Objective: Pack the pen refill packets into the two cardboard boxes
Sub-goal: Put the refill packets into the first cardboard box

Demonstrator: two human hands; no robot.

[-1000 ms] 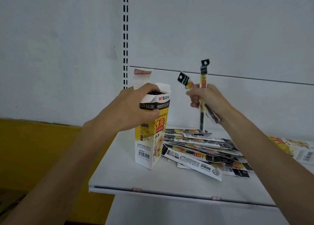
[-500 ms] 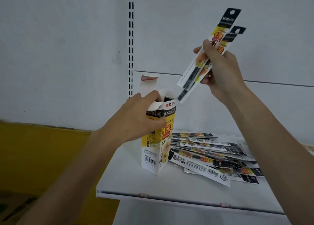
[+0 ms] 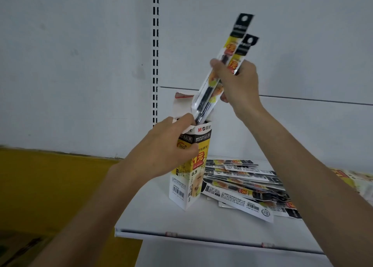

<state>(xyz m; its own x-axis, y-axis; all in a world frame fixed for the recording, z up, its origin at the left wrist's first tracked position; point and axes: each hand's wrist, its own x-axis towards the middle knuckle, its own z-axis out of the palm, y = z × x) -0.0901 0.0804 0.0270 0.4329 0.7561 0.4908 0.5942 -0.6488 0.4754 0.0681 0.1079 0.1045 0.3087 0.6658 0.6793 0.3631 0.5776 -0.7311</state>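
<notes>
The left hand comes in from the lower left on a bare forearm. Its fingers curl round the upper part of a tall, upright white-and-yellow printed cardboard box, with one fingertip at the open top edge. The right hand is held higher, on a bare forearm rising from the lower right. It pinches two long yellow-and-black plastic refill packets, tilted with their lower ends at the box's mouth.

One head-worn camera looks forward and slightly down, close over the shelf.
</notes>
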